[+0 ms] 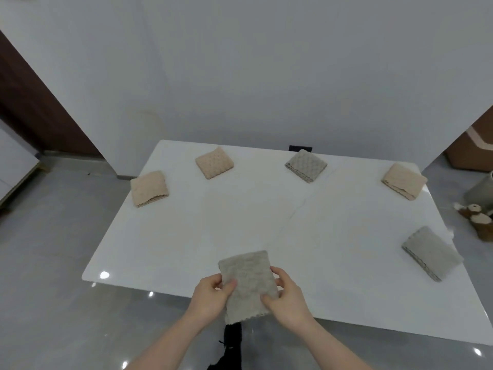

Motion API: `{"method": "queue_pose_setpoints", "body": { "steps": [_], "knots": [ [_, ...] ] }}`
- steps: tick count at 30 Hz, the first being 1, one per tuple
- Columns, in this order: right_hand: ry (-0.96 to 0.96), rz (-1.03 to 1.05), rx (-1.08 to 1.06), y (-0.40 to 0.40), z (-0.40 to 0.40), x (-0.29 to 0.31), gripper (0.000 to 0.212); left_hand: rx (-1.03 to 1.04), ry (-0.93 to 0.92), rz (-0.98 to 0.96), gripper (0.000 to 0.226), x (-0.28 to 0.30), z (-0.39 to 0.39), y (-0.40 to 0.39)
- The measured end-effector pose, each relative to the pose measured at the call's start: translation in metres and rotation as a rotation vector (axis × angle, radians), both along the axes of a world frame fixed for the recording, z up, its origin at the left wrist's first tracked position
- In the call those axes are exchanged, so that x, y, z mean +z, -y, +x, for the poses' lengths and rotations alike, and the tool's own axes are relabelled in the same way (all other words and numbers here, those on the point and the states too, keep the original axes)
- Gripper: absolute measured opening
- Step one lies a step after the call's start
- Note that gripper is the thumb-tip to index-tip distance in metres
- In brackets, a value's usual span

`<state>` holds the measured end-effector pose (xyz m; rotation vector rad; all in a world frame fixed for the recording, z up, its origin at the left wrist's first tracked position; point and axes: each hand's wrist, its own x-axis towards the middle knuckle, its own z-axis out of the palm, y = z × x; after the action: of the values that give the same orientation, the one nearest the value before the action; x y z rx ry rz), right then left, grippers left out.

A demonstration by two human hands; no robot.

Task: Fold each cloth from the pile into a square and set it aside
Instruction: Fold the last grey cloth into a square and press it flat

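Note:
I hold a grey folded cloth over the near edge of the white table. My left hand grips its left side and my right hand grips its right side, thumbs on top. Several folded cloths lie apart around the table: a beige cloth at the far left, a beige cloth at the back, a grey cloth at the back right, a beige cloth at the far right corner, and a grey cloth on the right edge.
A wall runs close behind the table. A stuffed toy and a grey container sit on the floor at the right. A cardboard box stands behind them. A dark object lies on the floor below my hands.

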<state>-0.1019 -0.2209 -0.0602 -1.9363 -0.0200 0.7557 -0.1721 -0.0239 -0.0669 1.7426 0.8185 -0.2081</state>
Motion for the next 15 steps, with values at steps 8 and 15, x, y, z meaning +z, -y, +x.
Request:
{"method": "queue_pose_setpoints", "body": {
  "steps": [8,15],
  "knots": [
    [0.029,-0.061,-0.02,-0.015,0.046,-0.019,0.055,-0.181,-0.058,0.181,0.03,-0.019,0.052,-0.03],
    [0.001,-0.106,-0.042,-0.005,0.078,-0.026,0.053,-0.203,-0.1,0.14,0.045,-0.031,0.087,-0.028]
  ]
}}
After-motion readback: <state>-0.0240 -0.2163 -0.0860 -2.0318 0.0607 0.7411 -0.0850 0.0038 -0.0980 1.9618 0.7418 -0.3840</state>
